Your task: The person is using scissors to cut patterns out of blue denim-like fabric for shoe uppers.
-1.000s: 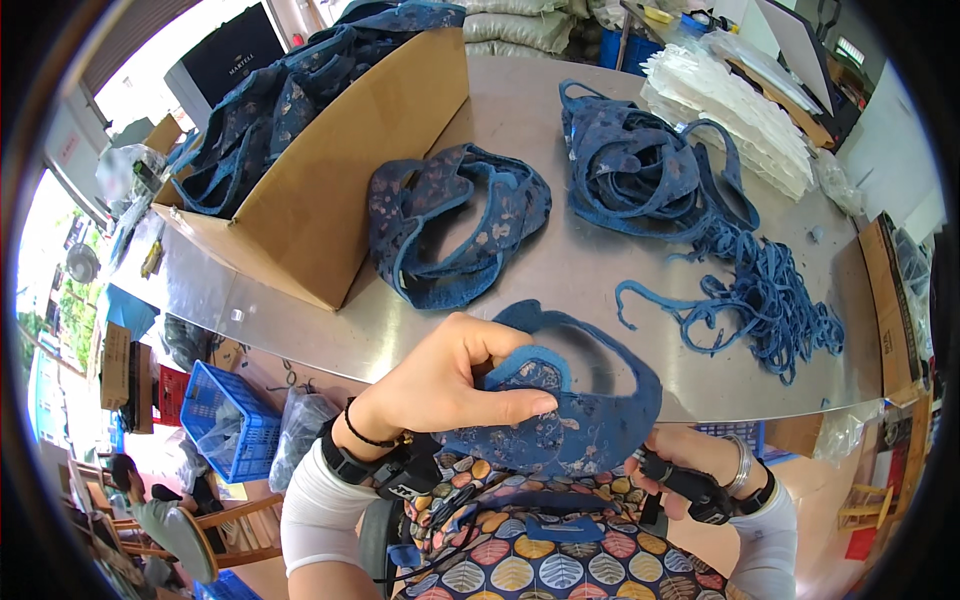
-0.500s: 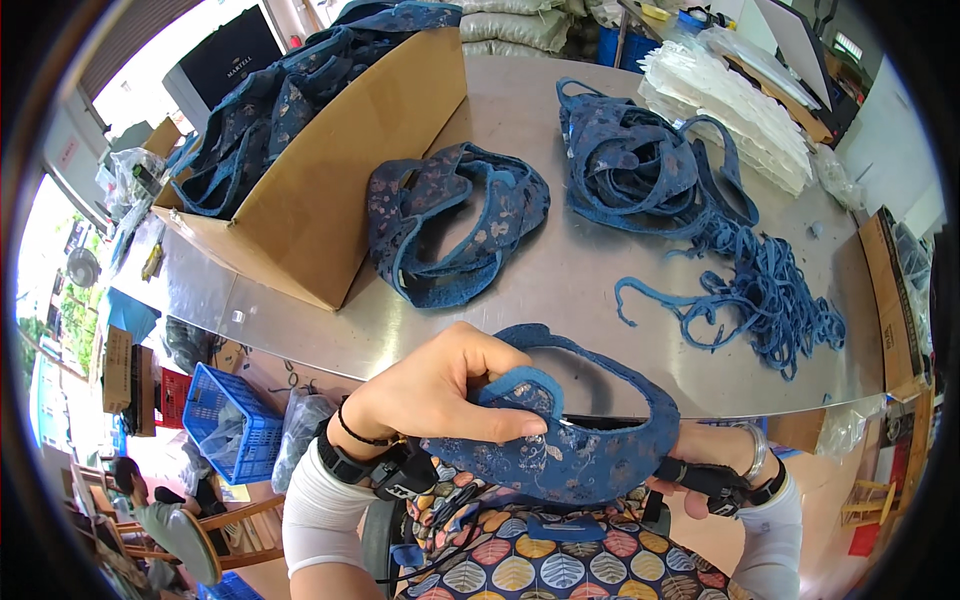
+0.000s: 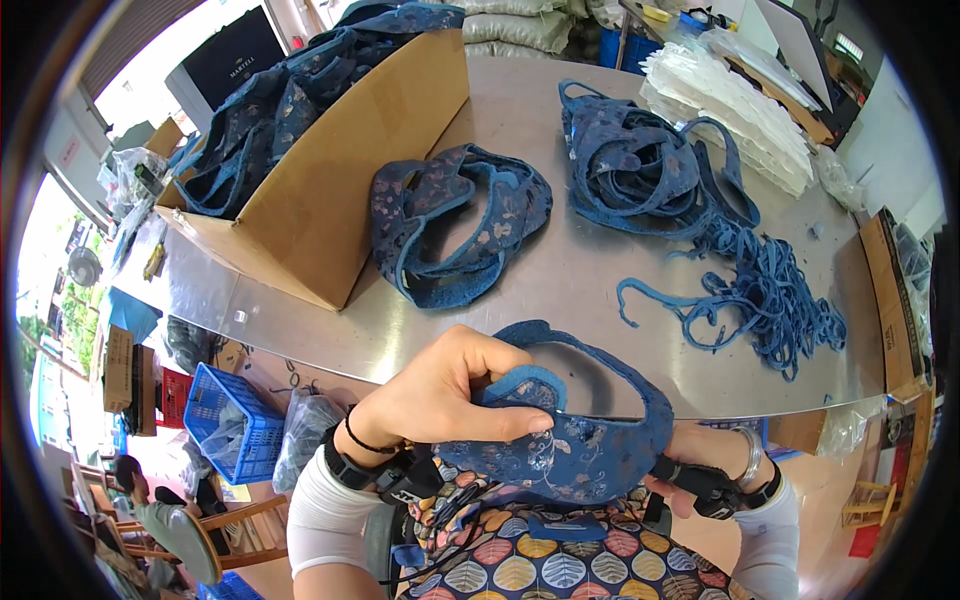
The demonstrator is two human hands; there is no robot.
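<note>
A blue floral fabric loop [image 3: 600, 455], soft and fuzzy-edged, hangs between my hands at the table's near edge. My left hand [image 3: 470, 395] pinches its left end, thumb on the printed face and fingers curled behind a rounded flap. At the loop's right end my right hand [image 3: 690, 465] grips it, most of its fingers hidden behind the cloth. Beyond the hands, another blue floral loop [image 3: 400, 225] lies on the metal table [image 3: 480, 345]. Farther right rests a coiled pile of blue fabric bands [image 3: 640, 165], next to a tangle of thin blue trimmings [image 3: 775, 300].
A cardboard box [image 3: 330, 190] heaped with blue floral pieces stands at the table's left. Stacked white sheets [image 3: 725, 110] lie at the far right, and a carton [image 3: 890, 310] borders the right edge. A blue crate [image 3: 235, 425] sits on the floor at left, near another person.
The right end of the held loop and my right hand have shifted slightly left. My left hand keeps its pinch with little movement.
</note>
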